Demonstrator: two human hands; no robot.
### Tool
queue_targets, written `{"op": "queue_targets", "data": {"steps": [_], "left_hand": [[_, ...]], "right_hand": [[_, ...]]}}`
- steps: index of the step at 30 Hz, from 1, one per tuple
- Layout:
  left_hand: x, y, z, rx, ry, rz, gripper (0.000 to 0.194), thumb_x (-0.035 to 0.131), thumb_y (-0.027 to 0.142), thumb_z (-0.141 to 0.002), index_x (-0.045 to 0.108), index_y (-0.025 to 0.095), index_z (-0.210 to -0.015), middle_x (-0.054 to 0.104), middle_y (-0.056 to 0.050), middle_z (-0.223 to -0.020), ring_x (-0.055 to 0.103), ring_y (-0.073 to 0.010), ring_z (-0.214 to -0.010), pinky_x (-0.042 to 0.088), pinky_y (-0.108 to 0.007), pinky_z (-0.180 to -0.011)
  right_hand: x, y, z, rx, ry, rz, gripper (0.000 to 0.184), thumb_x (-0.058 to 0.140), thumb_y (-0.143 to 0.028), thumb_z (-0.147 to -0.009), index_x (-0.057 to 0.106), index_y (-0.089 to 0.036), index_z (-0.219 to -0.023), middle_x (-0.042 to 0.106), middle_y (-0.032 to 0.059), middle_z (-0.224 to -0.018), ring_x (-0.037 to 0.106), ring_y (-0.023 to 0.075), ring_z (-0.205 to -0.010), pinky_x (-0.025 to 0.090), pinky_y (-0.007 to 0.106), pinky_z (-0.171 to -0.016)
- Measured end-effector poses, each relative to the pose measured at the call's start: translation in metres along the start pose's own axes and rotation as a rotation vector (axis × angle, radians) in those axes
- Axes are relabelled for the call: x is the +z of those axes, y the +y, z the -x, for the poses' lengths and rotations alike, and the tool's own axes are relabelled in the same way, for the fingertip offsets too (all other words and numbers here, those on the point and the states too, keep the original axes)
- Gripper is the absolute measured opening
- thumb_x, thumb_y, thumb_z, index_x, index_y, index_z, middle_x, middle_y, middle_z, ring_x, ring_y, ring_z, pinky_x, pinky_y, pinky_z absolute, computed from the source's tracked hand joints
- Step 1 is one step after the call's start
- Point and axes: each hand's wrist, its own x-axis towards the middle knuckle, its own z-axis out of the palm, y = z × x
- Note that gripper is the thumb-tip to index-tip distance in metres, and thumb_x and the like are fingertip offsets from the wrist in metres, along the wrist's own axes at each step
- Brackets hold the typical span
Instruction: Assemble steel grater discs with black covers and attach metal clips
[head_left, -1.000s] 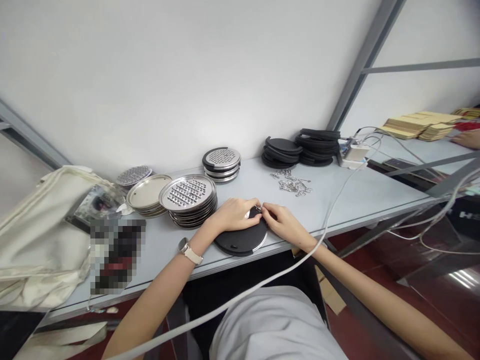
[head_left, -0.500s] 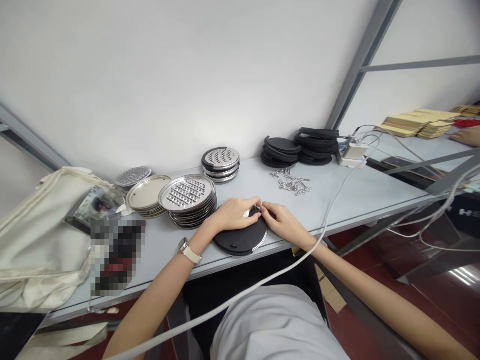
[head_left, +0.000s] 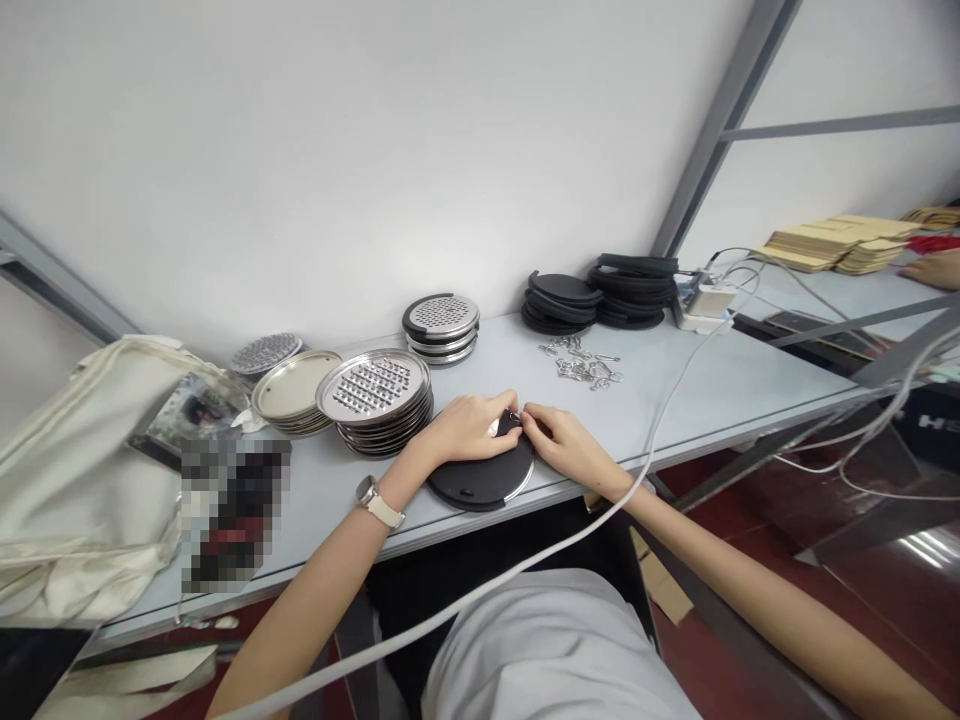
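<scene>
A stack of grater discs is set on the table. To its right, a black disc is laid flat beneath the left hand, which is partly curled; its grip cannot be told. At the disc's far edge, a metal clip is pinched by the right hand, fingertips together. Loose clips are scattered beyond, before 2 black stacks.
</scene>
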Motion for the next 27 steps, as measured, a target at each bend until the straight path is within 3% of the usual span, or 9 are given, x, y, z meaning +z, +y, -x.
{"op": "queue_targets", "data": {"steps": [27], "left_hand": [[0.001,-0.002,-0.0008,-0.046,0.015,0.188,0.022,0.052,0.04,-0.087,0.056,0.023,-0.101,0.064,0.001,-0.082,0.061,-0.0161,-0.071,0.04,-0.025,-0.061]], "right_hand": [[-0.0003,-0.0002,0.0,-0.003,0.009,0.016,0.027,0.036,-0.025,-0.095,0.043,-0.02,-0.069,0.055,-0.0002,-0.063,0.051,0.014,-0.059,0.034,0.026,-0.06]]}}
